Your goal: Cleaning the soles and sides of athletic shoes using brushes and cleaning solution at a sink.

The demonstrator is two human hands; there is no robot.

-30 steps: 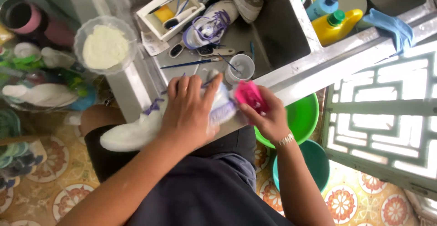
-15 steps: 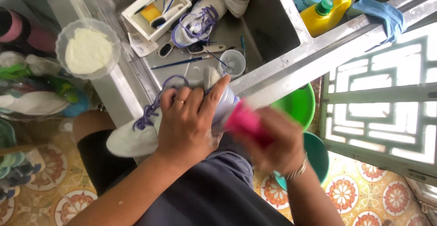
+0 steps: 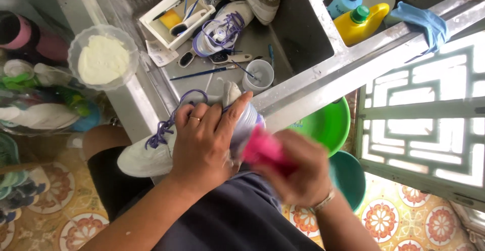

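left hand (image 3: 202, 145): clamped over the upper of a white sneaker (image 3: 146, 155), fingers spread across it, a ring on one finger.
right hand (image 3: 298, 172): blurred, closed around a pink brush (image 3: 262, 150) whose head meets the sneaker's end nearest the sink edge.
white sneaker: lies across the person's lap, just at the rim of the steel sink (image 3: 303, 84); purple laces (image 3: 169, 122) hang loose above the fingers.
sink contents: second sneaker (image 3: 220, 29) with purple laces, white tray (image 3: 154, 29) of small tools, white cup (image 3: 258, 75), thin paintbrush (image 3: 202, 72).
sink's left ledge: clear bowl (image 3: 76, 49) of white paste.
behind sink: yellow bottle (image 3: 359, 24), blue bottle (image 3: 344, 1), blue cloth (image 3: 424, 21).
floor: green basin (image 3: 328, 124) beside the right hand, a teal basin (image 3: 349, 178) just below it.
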